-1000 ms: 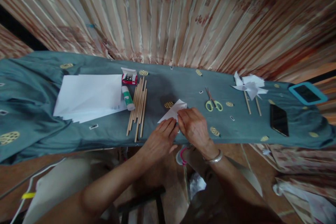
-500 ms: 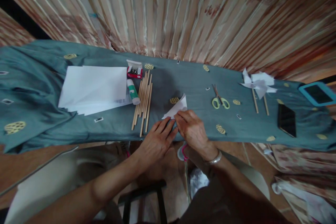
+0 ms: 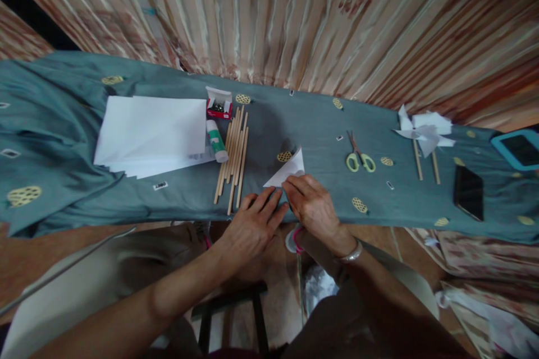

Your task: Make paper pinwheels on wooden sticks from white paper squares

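Note:
A small white sheet of paper folded into a triangle (image 3: pixel 290 169) lies near the table's front edge. My right hand (image 3: pixel 312 205) has its fingers curled and pressed together on the triangle's near right edge. Flat on the cloth, my left hand (image 3: pixel 256 220) rests with its fingers stretched out, their tips at the triangle's lower edge. Left of the paper lie several thin wooden sticks (image 3: pixel 233 154). A pair of scissors with light green handles (image 3: pixel 357 158) sits to the right, its blades pointing away from me.
A stack of white paper (image 3: pixel 154 129), a green and white glue stick (image 3: pixel 217 143) and an open red box of small metal pieces (image 3: pixel 219 106) lie left. White paper pinwheels on sticks (image 3: pixel 426 133), a black phone (image 3: pixel 469 192) and a blue-framed device (image 3: pixel 519 149) are right. A curtain (image 3: pixel 261 17) hangs behind.
My right hand has shifted slightly along the folded paper, and the triangle's lower left corner shows more. The left hand stays almost in place. The whole view has moved a little.

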A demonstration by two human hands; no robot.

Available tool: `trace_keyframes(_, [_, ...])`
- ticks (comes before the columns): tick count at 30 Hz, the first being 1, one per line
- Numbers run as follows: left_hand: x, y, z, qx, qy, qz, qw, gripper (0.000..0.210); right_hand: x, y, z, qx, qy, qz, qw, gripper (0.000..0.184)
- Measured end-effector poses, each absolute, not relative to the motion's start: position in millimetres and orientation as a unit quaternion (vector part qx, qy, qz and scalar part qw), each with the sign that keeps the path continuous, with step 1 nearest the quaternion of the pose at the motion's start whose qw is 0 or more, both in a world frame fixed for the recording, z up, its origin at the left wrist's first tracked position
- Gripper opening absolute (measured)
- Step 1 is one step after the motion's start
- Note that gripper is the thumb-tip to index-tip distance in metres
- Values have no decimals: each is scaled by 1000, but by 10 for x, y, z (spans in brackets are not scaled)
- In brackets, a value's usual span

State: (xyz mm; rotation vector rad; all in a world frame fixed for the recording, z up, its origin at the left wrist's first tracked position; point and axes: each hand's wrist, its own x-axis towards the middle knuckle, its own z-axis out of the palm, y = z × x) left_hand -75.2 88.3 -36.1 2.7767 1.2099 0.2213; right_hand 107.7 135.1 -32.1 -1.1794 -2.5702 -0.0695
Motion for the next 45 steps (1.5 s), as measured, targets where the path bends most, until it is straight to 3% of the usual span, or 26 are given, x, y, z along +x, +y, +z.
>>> trace_keyframes(12, [-748, 873, -324, 911, 400, 86, 51, 47, 1074, 1359, -324, -390, -907, -24, 157, 24])
trace_keyframes(19, [-766, 850, -200, 919, 339, 190, 68, 21, 1077, 1367, -309, -383, -910, -33, 154, 26])
trace_keyframes(23, [-777, 876, -213, 916, 341, 200, 59, 17, 1077, 1365, -314, -376, -912, -40, 159, 25])
trace_keyframes(35, [-789, 923, -409, 909, 395, 135, 13, 46, 1076, 1364, -350, -372, -912, -53, 166, 24])
trace_keyframes(45, [-830, 971, -488, 907, 398, 135, 21, 47, 1060, 1372, -337, -387, -904, -50, 177, 23])
